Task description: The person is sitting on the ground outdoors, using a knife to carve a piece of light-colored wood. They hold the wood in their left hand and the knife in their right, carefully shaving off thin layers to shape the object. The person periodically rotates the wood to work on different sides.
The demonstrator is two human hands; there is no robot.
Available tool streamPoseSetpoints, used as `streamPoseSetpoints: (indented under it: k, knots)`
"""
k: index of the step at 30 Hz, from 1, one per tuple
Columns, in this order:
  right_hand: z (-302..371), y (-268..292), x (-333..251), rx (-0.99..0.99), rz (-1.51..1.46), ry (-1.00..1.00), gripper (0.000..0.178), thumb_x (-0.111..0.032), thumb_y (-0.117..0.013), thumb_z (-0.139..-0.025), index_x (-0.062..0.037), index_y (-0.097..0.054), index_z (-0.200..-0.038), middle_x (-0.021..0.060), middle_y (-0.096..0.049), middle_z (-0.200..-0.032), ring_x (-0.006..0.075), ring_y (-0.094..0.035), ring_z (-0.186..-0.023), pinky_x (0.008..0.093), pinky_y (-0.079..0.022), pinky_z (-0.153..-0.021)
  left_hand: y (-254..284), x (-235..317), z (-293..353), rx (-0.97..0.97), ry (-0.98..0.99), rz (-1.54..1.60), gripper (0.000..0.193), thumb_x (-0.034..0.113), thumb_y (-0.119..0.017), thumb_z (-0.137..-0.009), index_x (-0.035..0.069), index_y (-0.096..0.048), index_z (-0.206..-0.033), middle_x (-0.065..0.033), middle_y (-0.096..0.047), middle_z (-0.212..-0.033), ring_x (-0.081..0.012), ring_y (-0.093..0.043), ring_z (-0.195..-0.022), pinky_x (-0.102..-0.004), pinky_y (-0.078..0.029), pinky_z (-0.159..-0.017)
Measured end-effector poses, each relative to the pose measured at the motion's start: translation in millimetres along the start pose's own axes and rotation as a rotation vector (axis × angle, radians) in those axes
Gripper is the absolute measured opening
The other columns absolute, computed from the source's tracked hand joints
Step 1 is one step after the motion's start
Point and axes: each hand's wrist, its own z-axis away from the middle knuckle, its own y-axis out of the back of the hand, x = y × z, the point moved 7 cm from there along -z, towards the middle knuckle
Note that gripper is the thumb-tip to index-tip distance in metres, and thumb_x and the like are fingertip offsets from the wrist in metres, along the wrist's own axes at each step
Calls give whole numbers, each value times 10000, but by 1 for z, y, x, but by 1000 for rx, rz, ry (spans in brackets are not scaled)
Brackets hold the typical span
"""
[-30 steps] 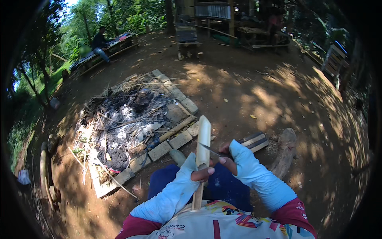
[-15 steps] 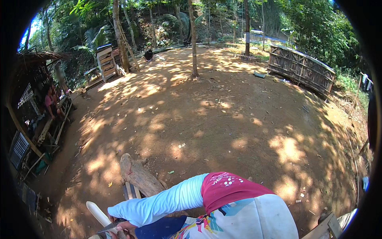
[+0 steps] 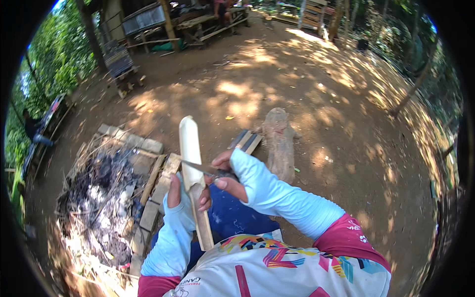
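My left hand point(image 3: 174, 194) is closed around a long pale piece of carved bamboo point(image 3: 190, 141). Its upper part is wide and trough-shaped; below a shouldered cut it narrows to a flat strip that reaches down to my shirt. A knife point(image 3: 202, 168) is gripped in my right hand point(image 3: 233, 188), its dark blade pointing left and lying across the bamboo just above that cut. Whether the edge bites into the bamboo I cannot tell. Both hands are in front of my body, above my blue-clad legs.
Left of my legs lies a fire pit of ash and charred sticks point(image 3: 101, 198), edged with blocks point(image 3: 148, 215). A log point(image 3: 280, 143) lies ahead to the right, beside short slats point(image 3: 246, 140). A person sits at a shelter bench point(image 3: 200, 35); another person point(image 3: 33, 129) is far left.
My view has swung to the left and down, bringing the fire pit into sight. The bamboo and knife, earlier at the lower left edge and partly hidden by my arm, now show near the middle.
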Motion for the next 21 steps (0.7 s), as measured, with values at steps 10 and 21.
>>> streamPoseSetpoints:
  k: [10, 21]
  knots:
    - [-22, -52, 21, -128, 259, -48, 359, -273, -676, -922, -20, -553, -1145, 81, -582, -998, 157, -540, -927, 295, -443, -864, 0, 50, 92, -45, -266, -182, 1073, 531, -816, -729, 47, -228, -1486, -149, -516, -1254, -119, -521, -777, -236, -463, -618]
    - [-30, -103, -31, -520, 688, 382, 338, -179, -807, -745, -122, -673, -1049, 74, -625, -823, 248, -629, -663, 360, -501, -565, -4, 61, 109, 136, -159, -324, 1099, 151, -829, -665, 74, -172, -1542, -39, -555, -1113, -96, -509, -825, -228, -436, -704]
